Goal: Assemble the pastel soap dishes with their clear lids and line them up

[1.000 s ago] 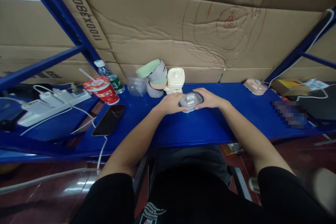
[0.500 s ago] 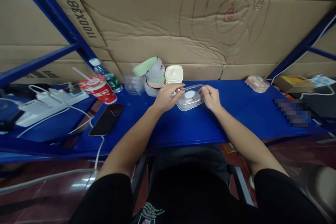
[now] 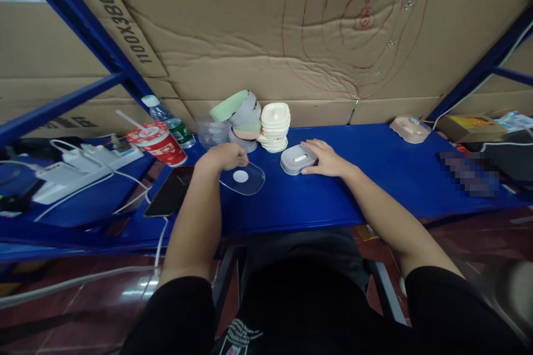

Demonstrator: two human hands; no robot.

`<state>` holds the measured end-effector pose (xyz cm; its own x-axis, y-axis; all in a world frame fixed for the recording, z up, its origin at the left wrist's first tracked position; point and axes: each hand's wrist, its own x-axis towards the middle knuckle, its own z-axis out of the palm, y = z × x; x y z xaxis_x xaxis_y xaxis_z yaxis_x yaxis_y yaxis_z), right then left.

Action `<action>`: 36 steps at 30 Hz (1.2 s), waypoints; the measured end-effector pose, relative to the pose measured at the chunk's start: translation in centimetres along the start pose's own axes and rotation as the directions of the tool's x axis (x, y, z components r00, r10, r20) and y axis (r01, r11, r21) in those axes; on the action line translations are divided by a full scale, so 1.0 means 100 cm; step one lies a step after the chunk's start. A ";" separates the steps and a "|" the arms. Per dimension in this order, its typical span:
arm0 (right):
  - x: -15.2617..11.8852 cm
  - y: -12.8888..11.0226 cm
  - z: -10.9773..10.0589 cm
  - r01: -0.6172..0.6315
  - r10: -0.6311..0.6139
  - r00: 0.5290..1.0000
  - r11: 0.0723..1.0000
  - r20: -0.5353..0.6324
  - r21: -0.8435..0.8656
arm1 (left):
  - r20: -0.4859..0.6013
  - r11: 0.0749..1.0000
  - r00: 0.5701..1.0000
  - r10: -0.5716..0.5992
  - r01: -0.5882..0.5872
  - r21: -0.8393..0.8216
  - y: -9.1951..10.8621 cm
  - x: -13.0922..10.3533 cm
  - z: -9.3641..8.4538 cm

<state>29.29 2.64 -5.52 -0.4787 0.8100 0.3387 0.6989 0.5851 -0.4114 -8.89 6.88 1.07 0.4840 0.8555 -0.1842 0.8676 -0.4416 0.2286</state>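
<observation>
A: Positions, taking the grey box as reference?

B: Grey box rests on the blue table, pale oblong piece uppermost. Clear cover, white disc on it, lies near, to the box's left, not touching it. Whether the cover meets the table: cannot tell.

A: Grips?

B: Right hand closed around the box's right end, thumb at the near side, fingers over the far side. Left hand pinches the cover along its far edge; exact fingertip contact partly hidden.

A: Surroundings?

B: Cream stack just behind the box, slightly left. Bowl pile behind and farther left. Phone well to the left, beyond the cover.

A: Handling?

B: Judgement: cover looks thin, may flex. Hold by the rim, pinch lightly, keep it level. Steady the box without squeezing; its walls may give. Left knuckles should stay off the bowls.
</observation>
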 end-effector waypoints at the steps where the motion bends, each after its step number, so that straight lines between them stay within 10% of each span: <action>1: 0.000 0.004 0.002 -0.019 0.019 0.999 1.000 0.033 -0.008 | 0.011 0.995 0.996 -0.085 0.084 0.051 -0.004 0.000 0.000; 6: -0.001 0.013 0.003 -0.024 0.025 0.997 1.000 0.069 -0.013 | -0.059 0.961 0.979 -0.194 0.202 0.191 -0.002 -0.004 0.001; 20: -0.001 -0.004 0.004 -0.013 0.022 0.999 0.967 -0.034 0.256 | -0.151 0.946 0.962 0.227 -0.255 -0.200 0.094 0.005 0.030; 36: 0.001 -0.013 0.004 -0.006 0.032 0.997 0.949 -0.076 0.316 | -0.097 0.935 0.961 0.258 -0.273 -0.226 0.084 0.006 0.031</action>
<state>28.09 1.95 -5.29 -0.4149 0.8227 0.3886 0.4981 0.5628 -0.6597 -0.92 2.83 -0.06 0.6777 0.7349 -0.0256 0.6531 -0.5856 0.4802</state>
